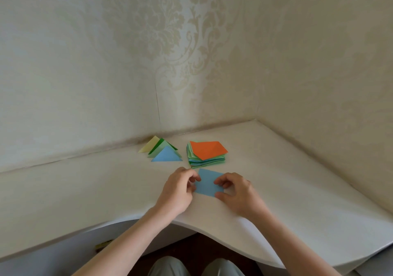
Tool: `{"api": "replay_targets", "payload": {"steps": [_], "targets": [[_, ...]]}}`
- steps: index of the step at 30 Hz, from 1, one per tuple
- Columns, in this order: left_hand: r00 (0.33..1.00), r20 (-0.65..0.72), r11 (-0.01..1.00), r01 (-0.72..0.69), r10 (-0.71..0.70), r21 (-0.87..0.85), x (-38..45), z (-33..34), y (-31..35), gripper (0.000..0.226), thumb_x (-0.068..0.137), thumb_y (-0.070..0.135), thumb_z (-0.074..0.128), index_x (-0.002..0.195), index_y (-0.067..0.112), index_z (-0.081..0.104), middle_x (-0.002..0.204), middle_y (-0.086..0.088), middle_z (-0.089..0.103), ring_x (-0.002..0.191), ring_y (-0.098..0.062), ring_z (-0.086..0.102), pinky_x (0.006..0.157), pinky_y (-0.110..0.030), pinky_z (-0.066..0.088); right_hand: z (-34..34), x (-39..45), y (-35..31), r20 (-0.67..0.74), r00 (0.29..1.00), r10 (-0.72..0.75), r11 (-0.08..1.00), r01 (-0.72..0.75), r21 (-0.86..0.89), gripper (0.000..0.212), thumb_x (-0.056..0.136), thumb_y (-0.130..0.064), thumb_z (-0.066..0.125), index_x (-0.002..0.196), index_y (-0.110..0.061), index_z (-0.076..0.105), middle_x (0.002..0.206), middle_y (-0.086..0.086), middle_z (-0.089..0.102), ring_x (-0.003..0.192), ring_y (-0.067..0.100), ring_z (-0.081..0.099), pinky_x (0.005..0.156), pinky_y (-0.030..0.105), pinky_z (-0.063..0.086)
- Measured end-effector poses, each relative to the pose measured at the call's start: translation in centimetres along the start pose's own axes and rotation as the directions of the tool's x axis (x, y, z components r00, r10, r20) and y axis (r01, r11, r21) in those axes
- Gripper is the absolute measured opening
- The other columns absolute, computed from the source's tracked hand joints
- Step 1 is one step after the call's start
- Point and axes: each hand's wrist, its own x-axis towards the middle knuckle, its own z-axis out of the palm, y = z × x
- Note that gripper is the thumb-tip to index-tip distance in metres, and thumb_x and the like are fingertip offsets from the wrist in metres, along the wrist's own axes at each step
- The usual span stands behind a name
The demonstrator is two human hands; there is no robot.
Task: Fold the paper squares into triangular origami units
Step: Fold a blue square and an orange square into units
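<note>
Head view
Blue paper [209, 183]: lies flat on the white surface [287, 169], just in front of the paper stack [206, 154] (orange sheet on top).
Left hand [177, 188]: fingers curled, pinching the blue paper's left edge.
Right hand [236, 191]: fingers curled onto the blue paper's right side, thumb at its near corner, holding it.
Folded triangles [162, 151]: yellow, green and blue, overlapping, just left of the paper stack, by the wall.
</note>
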Motion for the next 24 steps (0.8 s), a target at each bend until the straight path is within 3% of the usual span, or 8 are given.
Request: {"api": "replay_targets", "payload": {"steps": [3, 8, 11, 14, 16, 20, 24], "targets": [[0.987, -0.02, 0.978, -0.157, 0.161, 0.137, -1.3, 1.0, 1.6, 0.025, 0.089, 0.007, 0.056, 0.108, 0.021, 0.059, 0.109, 0.006, 0.048, 0.098, -0.008, 0.048, 0.08, -0.015, 0.04, 0.1, 0.0, 0.1, -0.013, 1.0, -0.004, 1.0, 0.004, 0.012, 0.028, 0.071, -0.009, 0.077, 0.095, -0.016, 0.067, 0.092, -0.003, 0.062, 0.081, 0.001, 0.053, 0.072, 0.001, 0.037], [0.981, 0.022, 0.939, -0.19, 0.192, 0.286, -2.2, 2.8, 2.7, 0.034, 0.092, 0.014, 0.049, 0.125, 0.015, 0.05, 0.119, -0.003, 0.044, 0.108, -0.02, 0.041, 0.091, -0.027, 0.04, 0.1, -0.2, -0.1, -0.016, 1.0, -0.009, 1.0, 0.009, 0.015, 0.027, 0.071, -0.01, 0.078, 0.096, -0.014, 0.067, 0.088, -0.011, 0.06, 0.081, 0.0, 0.054, 0.072, 0.0, 0.036], [0.972, -0.021, 0.926, -0.216, 0.234, 0.31, -2.0, 3.3, 2.5, 0.027, 0.092, 0.026, 0.053, 0.112, 0.01, 0.059, 0.109, -0.007, 0.048, 0.097, -0.024, 0.046, 0.087, -0.038, 0.046, -0.4, -0.6, -0.1, 0.024, 0.998, -0.051, 0.999, 0.051, 0.016, 0.029, 0.075, -0.003, 0.07, 0.098, -0.019, 0.064, 0.094, -0.008, 0.062, 0.085, -0.002, 0.056, 0.076, 0.001, 0.037], [0.977, 0.009, 0.922, -0.203, 0.211, 0.329, -1.7, 3.0, 2.5, 0.046, 0.089, 0.053, 0.042, 0.105, 0.014, 0.061, 0.106, -0.002, 0.048, 0.096, -0.02, 0.044, 0.084, -0.033, 0.045, -2.0, -0.6, -0.1, 0.044, 0.996, -0.075, 0.995, 0.072, 0.068, 0.053, 0.071, 0.015, 0.046, 0.098, -0.028, 0.06, 0.098, -0.009, 0.064, 0.09, 0.004, 0.06, 0.074, 0.006, 0.041], [0.975, 0.024, 0.905, -0.214, 0.221, 0.368, -1.7, 2.4, 2.5, 0.057, 0.082, 0.065, 0.036, 0.101, 0.016, 0.06, 0.103, 0.001, 0.048, 0.094, -0.018, 0.044, 0.081, -0.03, 0.045, -3.1, -0.6, 0.0, 0.032, 0.99, -0.139, 0.99, 0.139, 0.004, 0.062, 0.064, 0.017, 0.04, 0.104, -0.025, 0.062, 0.104, -0.012, 0.063, 0.095, 0.001, 0.057, 0.071, 0.007, 0.041], [0.959, 0.016, 0.894, -0.271, 0.284, 0.358, -1.7, 1.6, 1.9, 0.042, 0.086, 0.056, 0.05, 0.098, 0.017, 0.059, 0.1, 0.002, 0.05, 0.094, -0.017, 0.046, 0.079, -0.032, 0.046, -3.7, -0.5, 0.1, 0.088, 0.974, -0.207, 0.957, 0.221, -0.187, 0.072, 0.059, 0.011, 0.043, 0.118, -0.027, 0.059, 0.115, -0.022, 0.055, 0.106, -0.005, 0.045, 0.086, 0.004, 0.031], [0.91, 0.04, 0.848, -0.4, 0.412, 0.347, -1.7, 0.7, 0.9, 0.026, 0.089, 0.037, 0.046, 0.086, 0.016, 0.06, 0.09, 0.002, 0.053, 0.084, -0.019, 0.052, 0.069, -0.031, 0.046, -3.0, -0.2, 0.0, 0.19, 0.956, -0.224, 0.919, 0.272, -0.286, 0.071, 0.065, -0.001, 0.047, 0.128, -0.033, 0.052, 0.127, -0.02, 0.052, 0.123, -0.001, 0.038, 0.101, 0.023, 0.03]]}}
